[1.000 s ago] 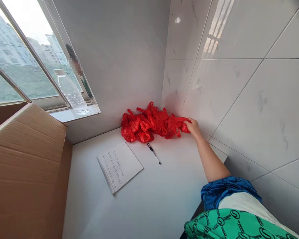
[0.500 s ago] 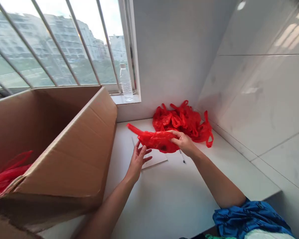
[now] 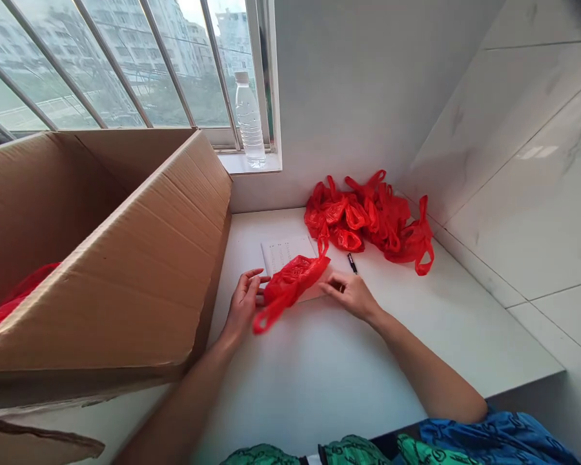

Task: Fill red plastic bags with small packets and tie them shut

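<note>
A bundled red plastic bag (image 3: 293,278) is between my hands, over a sheet of printed paper (image 3: 283,250), which it partly covers. One of its loop handles hangs toward me, slightly blurred; another points away. My left hand (image 3: 244,300) has its fingers at the bag's left side, some of them partly hidden, and holds it there. Just off the bag's right end is my right hand (image 3: 351,294), fingers loosely curled with a gap between them and nothing visible inside. A black pen (image 3: 352,263) lies beyond that hand.
A pile of red plastic bags (image 3: 368,216) lies against the wall on the white tabletop (image 3: 334,368). On the left stands a large open cardboard box (image 3: 140,271) with red plastic (image 3: 19,294) inside. A clear water bottle (image 3: 249,119) stands on the sill by the barred window.
The red bag has turned, its handle swinging from far left toward me. My right hand has let go of its right end and moved slightly down. More paper and pen show.
</note>
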`<act>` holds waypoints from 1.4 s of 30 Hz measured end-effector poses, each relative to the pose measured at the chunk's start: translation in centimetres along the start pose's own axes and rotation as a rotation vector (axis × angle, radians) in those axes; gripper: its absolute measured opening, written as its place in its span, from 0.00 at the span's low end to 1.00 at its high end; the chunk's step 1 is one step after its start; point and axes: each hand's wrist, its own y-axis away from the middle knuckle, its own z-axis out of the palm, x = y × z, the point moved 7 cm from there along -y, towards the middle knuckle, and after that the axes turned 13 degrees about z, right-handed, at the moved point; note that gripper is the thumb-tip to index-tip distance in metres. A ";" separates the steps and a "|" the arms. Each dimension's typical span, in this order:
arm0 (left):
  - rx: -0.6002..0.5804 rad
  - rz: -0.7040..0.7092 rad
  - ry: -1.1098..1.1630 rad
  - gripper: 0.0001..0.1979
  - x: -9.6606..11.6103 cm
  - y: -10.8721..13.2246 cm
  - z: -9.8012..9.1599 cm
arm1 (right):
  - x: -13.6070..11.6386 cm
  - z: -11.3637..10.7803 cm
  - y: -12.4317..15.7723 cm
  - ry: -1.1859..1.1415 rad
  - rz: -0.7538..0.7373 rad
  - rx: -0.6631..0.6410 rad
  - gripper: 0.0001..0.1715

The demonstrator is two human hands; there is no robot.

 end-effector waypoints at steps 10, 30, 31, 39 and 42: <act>-0.244 0.215 -0.344 0.13 0.7 -1.9 4.3 | 0.4 3.9 -3.2 -0.395 0.066 -0.173 0.18; -0.301 0.217 -0.672 0.22 0.5 -5.6 7.4 | 3.4 2.8 -4.7 -0.266 0.112 -0.103 0.20; -0.297 0.222 -0.600 0.22 0.5 -5.6 7.3 | 3.6 2.6 -4.6 -0.329 0.109 -0.099 0.21; -0.173 0.351 -0.666 0.24 2.4 -3.4 3.7 | 3.3 -0.7 -3.8 -0.386 0.126 0.219 0.23; -0.133 0.385 -0.850 0.24 3.3 -2.9 3.0 | 2.5 -1.1 -3.1 -0.228 0.135 0.214 0.19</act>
